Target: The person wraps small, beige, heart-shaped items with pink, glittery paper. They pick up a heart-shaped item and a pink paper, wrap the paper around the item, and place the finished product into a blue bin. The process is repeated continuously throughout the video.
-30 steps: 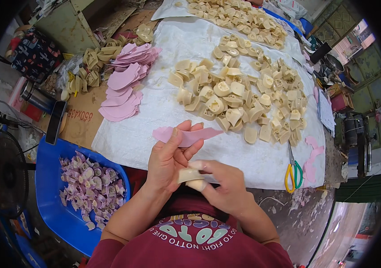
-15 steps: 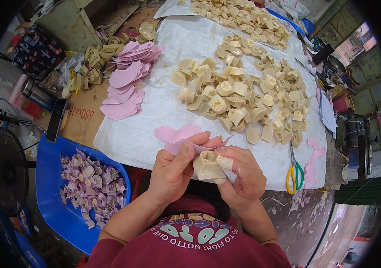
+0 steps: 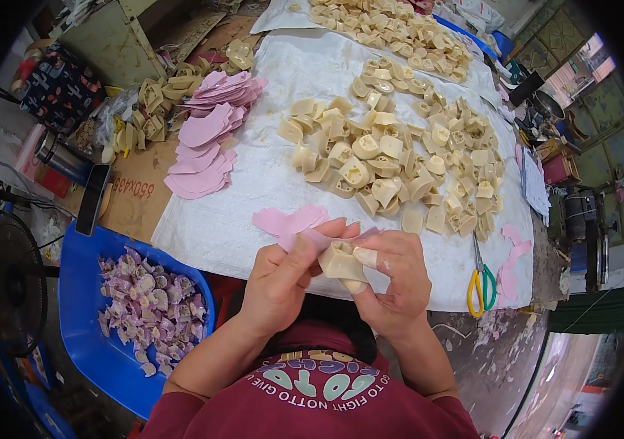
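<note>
Near the front edge of the white-covered table, my left hand [image 3: 279, 274] is closed, thumb against fingers, on a thin pink sheet piece [image 3: 317, 238]. My right hand [image 3: 396, 282] grips a beige hollow molded block [image 3: 342, 263], its opening facing up and away from me. Pale wraps cover some of the right fingertips. The pink piece runs along the block's far side, and part of it is hidden behind my fingers. Another pink cut piece [image 3: 290, 218] lies flat just beyond my left hand.
Many similar beige blocks [image 3: 370, 146] are heaped across the white cloth [image 3: 253, 175]. Stacked pink sheets [image 3: 206, 132] lie at the left. Scissors [image 3: 481, 285] and pink scraps [image 3: 514, 260] rest at the right. A blue tub [image 3: 81, 293] holds purple-and-beige pieces [image 3: 152, 304]. A phone [image 3: 93, 199] stands beyond it.
The beige block has turned slightly and tilts more between my hands. The pink piece's right end has dropped lower behind my right fingers.
</note>
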The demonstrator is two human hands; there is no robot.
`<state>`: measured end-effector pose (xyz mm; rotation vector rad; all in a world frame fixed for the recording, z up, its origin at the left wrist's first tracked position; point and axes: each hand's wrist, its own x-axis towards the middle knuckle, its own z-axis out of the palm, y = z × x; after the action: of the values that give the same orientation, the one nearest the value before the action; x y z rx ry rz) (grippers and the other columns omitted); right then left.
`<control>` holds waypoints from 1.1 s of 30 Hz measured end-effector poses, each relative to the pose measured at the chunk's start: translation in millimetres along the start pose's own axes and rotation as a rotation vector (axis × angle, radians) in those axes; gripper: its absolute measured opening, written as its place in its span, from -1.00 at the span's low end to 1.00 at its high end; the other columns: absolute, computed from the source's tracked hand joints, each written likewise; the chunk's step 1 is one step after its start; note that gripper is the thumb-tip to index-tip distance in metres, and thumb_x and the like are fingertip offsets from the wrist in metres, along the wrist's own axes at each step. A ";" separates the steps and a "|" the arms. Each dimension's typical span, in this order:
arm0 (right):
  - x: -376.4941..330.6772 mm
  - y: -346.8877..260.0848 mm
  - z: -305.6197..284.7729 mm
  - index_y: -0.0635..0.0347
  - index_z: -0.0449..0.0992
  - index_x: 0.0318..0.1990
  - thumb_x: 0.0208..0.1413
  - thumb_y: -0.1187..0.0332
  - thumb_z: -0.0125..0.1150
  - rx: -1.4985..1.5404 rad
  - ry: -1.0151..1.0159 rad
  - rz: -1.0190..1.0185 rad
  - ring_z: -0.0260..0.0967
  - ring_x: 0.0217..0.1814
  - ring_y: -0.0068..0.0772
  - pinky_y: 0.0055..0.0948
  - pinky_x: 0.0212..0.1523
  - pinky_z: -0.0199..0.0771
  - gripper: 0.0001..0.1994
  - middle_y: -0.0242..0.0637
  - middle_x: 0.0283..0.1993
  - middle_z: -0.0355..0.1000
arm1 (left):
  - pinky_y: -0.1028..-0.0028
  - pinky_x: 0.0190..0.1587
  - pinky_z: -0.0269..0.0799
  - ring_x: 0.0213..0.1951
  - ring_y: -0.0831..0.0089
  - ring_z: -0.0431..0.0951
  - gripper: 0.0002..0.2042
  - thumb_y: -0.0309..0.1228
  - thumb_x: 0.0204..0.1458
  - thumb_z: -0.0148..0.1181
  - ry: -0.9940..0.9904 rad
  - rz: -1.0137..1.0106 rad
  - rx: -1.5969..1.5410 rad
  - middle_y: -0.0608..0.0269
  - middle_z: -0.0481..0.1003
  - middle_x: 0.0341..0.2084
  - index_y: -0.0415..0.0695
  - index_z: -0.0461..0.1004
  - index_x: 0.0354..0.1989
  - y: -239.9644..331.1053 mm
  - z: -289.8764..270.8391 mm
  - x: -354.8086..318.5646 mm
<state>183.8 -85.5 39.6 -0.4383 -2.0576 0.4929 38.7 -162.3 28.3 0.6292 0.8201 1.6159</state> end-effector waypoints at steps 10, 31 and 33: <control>11.1 0.9 -2.9 0.20 0.39 -0.36 -0.42 0.51 0.27 -0.242 -0.246 0.009 0.26 -0.27 -0.17 -0.23 -0.24 0.15 -0.68 -0.25 -0.35 0.34 | 0.43 -0.03 0.46 -0.14 0.41 0.57 -0.78 -0.45 0.15 0.12 0.143 -0.071 0.161 0.01 0.57 -0.16 -0.35 0.54 -0.14 4.2 -17.9 1.6; -2.7 17.5 2.1 0.22 0.37 -0.38 -0.38 0.56 0.29 -0.056 -0.341 -0.010 0.27 -0.31 -0.16 -0.26 -0.29 0.20 -0.69 -0.24 -0.41 0.32 | 0.57 -0.22 0.40 -0.30 0.59 0.50 -0.59 -0.61 0.05 0.18 -0.254 -0.300 0.388 0.17 0.58 -0.30 -0.25 0.36 0.12 20.9 -34.5 26.0; -2.4 18.7 2.6 0.22 0.37 -0.37 -0.38 0.58 0.27 -0.036 -0.339 0.002 0.27 -0.32 -0.16 -0.26 -0.29 0.21 -0.69 -0.25 -0.43 0.31 | 0.56 -0.23 0.40 -0.31 0.61 0.50 -0.58 -0.62 0.04 0.18 -0.310 -0.323 0.510 0.18 0.58 -0.30 -0.23 0.36 0.13 28.0 -34.4 34.5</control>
<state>184.9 -71.1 27.2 -0.3992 -2.3946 0.5622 -11.6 -137.1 28.4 1.0192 1.0458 0.9845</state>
